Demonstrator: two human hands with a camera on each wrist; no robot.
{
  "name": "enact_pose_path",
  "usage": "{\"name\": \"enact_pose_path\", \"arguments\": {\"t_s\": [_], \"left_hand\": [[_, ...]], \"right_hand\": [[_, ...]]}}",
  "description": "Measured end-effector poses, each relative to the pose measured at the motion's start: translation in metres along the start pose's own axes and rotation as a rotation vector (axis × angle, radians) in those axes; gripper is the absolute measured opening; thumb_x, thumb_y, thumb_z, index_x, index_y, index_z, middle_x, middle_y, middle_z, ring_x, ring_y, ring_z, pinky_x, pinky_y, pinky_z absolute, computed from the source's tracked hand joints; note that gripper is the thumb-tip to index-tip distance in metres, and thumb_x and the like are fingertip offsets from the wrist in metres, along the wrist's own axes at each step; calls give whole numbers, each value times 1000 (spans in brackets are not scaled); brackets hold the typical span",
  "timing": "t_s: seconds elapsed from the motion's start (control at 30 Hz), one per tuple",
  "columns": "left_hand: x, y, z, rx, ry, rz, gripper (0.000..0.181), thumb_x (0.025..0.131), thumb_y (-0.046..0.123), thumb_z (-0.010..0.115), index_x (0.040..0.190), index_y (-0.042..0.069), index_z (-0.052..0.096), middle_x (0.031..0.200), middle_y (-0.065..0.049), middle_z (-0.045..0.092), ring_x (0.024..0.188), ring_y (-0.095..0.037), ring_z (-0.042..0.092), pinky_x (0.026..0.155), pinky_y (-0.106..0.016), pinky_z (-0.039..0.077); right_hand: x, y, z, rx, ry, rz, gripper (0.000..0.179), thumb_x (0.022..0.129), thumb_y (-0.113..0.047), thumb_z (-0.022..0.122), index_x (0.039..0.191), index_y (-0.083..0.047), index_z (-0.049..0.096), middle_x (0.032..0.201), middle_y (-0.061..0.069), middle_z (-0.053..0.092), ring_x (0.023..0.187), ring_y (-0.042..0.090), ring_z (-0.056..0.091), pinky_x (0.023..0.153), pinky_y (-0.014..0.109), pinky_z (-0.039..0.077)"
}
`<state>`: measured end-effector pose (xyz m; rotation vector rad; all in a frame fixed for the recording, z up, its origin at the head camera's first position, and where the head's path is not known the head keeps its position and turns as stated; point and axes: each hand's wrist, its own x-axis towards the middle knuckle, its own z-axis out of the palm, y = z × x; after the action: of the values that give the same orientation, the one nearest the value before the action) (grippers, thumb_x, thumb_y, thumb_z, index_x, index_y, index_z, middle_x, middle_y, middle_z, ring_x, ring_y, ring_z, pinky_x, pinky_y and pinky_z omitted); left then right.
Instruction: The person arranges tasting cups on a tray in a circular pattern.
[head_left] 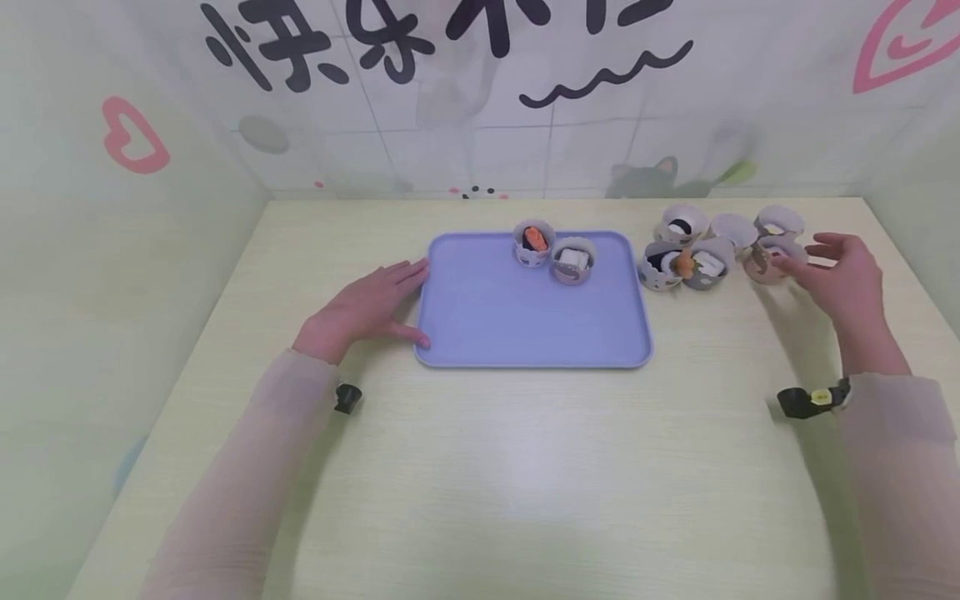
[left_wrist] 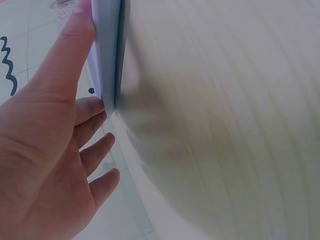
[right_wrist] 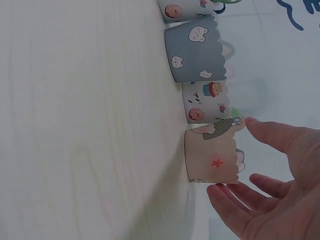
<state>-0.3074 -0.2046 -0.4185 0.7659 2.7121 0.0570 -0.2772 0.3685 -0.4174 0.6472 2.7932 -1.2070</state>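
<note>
My left hand (head_left: 367, 304) rests along the left edge of a light purple tray (head_left: 480, 321), its fingers and thumb spread; the left wrist view shows the thumb along the rim. On the tray's back part stand two paper cups: one (head_left: 533, 259) holds an orange-topped sushi piece, the other (head_left: 572, 277) a white piece. My right hand (head_left: 851, 279) is at a pinkish paper cup (right_wrist: 212, 157) on the table. Its thumb hovers at the scalloped rim, and the other fingers lie loosely by the opposite side. The cup's contents are mostly hidden.
Several more paper cups cluster at the table's back right, including a grey one (right_wrist: 197, 50) and a white one with cupcake prints (right_wrist: 205, 102). Some hold sushi pieces. A printed wall (head_left: 480, 158) borders the back of the table (head_left: 525, 467).
</note>
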Motion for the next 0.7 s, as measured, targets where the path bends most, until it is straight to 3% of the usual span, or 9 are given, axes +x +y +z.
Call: {"name": "enact_pose_path", "arguments": {"t_s": [0.17, 0.43, 0.7], "left_hand": [[0, 0, 0, 1, -1, 0, 113, 79, 60, 75, 159, 6, 17, 168, -15, 14, 154, -40, 14, 128, -54, 16], [0, 0, 0, -4, -2, 1, 113, 79, 59, 75, 160, 6, 17, 168, -15, 14, 154, -39, 14, 129, -53, 15], [0, 0, -1, 1, 1, 4, 113, 79, 59, 75, 159, 5, 17, 168, -15, 14, 154, -39, 14, 129, -53, 14]], "right_hand": [[3, 0, 2, -10, -15, -7, 96, 92, -57, 59, 158, -1, 17, 163, 23, 25, 134, 26, 46, 69, -1, 37], [5, -1, 5, -52, -31, -11, 91, 95, -51, 57, 156, 4, 19, 161, 30, 25, 135, 44, 32, 86, 24, 38], [10, 1, 6, -76, -54, -20, 86, 96, -44, 59, 154, 8, 22, 155, 36, 27, 133, 47, 33, 86, 32, 40]]}}
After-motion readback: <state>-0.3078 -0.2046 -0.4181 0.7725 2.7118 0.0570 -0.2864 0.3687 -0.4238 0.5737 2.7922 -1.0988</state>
